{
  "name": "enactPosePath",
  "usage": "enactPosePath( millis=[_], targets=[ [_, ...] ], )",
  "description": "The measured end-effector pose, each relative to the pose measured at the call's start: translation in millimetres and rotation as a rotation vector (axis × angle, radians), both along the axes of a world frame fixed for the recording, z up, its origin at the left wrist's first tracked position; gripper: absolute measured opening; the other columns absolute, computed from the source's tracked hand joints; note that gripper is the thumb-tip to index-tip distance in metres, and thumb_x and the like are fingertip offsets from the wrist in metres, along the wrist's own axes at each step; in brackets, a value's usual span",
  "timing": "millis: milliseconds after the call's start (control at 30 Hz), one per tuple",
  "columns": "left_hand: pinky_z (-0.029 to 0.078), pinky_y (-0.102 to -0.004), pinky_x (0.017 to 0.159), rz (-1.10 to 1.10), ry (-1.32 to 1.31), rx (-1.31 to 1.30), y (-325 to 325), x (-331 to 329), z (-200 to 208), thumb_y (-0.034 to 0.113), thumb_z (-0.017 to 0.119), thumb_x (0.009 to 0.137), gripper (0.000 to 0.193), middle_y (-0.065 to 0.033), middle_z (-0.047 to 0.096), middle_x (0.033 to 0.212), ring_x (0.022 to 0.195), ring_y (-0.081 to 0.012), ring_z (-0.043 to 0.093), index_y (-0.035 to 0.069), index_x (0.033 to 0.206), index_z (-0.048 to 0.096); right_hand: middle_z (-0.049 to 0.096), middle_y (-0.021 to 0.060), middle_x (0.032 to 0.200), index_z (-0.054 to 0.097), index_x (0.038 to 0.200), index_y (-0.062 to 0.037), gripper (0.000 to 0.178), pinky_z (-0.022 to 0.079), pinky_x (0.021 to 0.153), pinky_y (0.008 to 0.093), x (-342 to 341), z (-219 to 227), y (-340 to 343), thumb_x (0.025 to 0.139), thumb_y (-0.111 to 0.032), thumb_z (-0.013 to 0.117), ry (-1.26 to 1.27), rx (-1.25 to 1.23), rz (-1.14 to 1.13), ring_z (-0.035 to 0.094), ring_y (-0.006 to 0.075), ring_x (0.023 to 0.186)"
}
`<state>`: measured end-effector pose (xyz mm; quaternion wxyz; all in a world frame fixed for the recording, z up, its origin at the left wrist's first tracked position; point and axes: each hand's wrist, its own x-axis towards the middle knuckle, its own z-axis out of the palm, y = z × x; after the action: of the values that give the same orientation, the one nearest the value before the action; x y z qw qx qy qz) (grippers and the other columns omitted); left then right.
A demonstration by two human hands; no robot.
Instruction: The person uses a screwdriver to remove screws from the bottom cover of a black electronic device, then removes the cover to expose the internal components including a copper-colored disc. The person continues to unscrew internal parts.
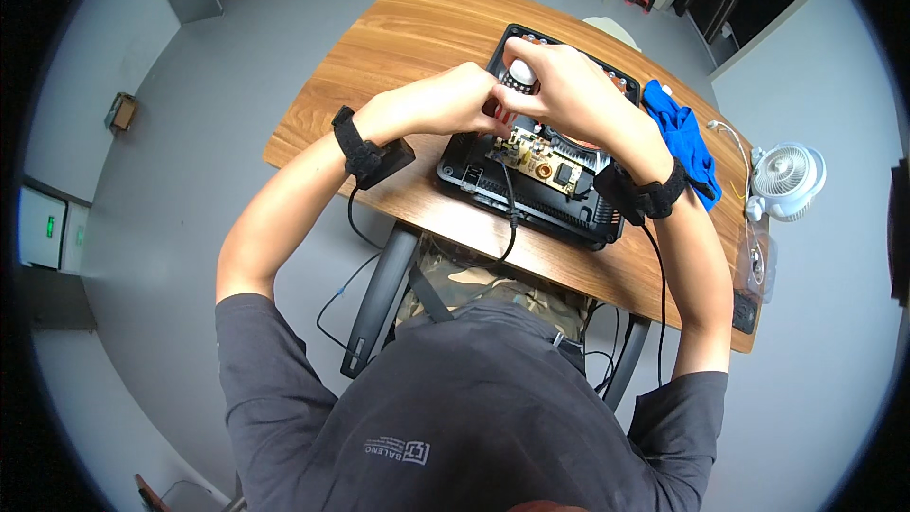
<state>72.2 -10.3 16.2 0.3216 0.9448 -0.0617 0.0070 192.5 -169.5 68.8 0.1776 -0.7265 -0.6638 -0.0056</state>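
Note:
An opened black appliance housing [455, 171] lies on the wooden table in front of me, with a tan circuit board [540, 163] fixed in its near part. My right hand [573, 90] reaches over the housing, its fingers curled around a short, thick tool handle [518, 76] with a white top, a black-and-white band and red stripes. It looks like a screwdriver, held about upright, its tip hidden. My left hand [460, 100] is closed at the handle's lower end, by the board's left edge. What its fingertips pinch is hidden. A black cable [513, 218] runs from the housing toward me.
Right of the housing lies a crumpled blue cloth [684, 137]. Beyond it are a white fan [787, 171], a white cord [728, 128] and a clear plastic tray [758, 261] at the table's right edge. Black wrist straps with boxes [379, 159] trail cables from both my arms.

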Motion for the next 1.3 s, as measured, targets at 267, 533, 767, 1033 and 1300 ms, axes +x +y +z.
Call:
enactPosePath(
  millis=[267,533,767,1033,1300],
  targets=[
    [0.057,-0.0391,0.075,0.098,-0.088,0.020,-7,-4,-2,0.025,0.084,0.082,0.033,-0.0206,0.074,0.083,0.078,-0.0320,0.073,-0.005,0.088,0.074,0.069,0.0241,0.094,0.058,0.108,0.0000,0.042,0.054,0.086,0.0491,3,-2,2,0.083,-0.032,0.069,0.007,0.001,0.066,0.068,0.0412,0.095],
    [0.057,-0.0414,0.069,0.158,-0.167,0.058,-9,-8,-6,0.031,0.089,0.074,0.042,-0.0222,0.071,0.077,0.074,-0.0374,0.072,-0.005,0.084,0.071,0.065,0.0239,0.098,0.058,0.105,0.0009,0.042,0.052,0.086,0.0474,-1,7,2,0.085,-0.033,0.071,0.001,-0.044,0.110,0.065,0.0392,0.100],
    [0.057,-0.0420,0.067,0.142,-0.175,0.066,-6,-7,-7,0.033,0.089,0.075,0.039,-0.0215,0.071,0.077,0.075,-0.0368,0.072,-0.002,0.085,0.072,0.064,0.0208,0.092,0.059,0.100,0.0017,0.041,0.052,0.080,0.0436,3,2,7,0.090,-0.036,0.074,0.018,-0.040,0.105,0.065,0.0356,0.089],
    [0.057,-0.0419,0.066,0.133,-0.183,0.063,-9,-7,-5,0.034,0.089,0.076,0.039,-0.0205,0.071,0.074,0.073,-0.0362,0.072,-0.001,0.084,0.072,0.066,0.0223,0.097,0.060,0.101,0.0020,0.045,0.053,0.085,0.0456,1,5,4,0.089,-0.039,0.073,0.015,-0.068,0.086,0.066,0.0383,0.095],
    [0.057,-0.0408,0.069,0.154,-0.167,0.074,-7,-7,-8,0.033,0.089,0.075,0.036,-0.0192,0.072,0.076,0.074,-0.0347,0.073,0.002,0.083,0.074,0.064,0.0172,0.091,0.059,0.101,-0.0009,0.037,0.052,0.076,0.0413,-1,4,2,0.091,-0.034,0.074,0.004,-0.026,0.106,0.064,0.0323,0.084]
  ],
)
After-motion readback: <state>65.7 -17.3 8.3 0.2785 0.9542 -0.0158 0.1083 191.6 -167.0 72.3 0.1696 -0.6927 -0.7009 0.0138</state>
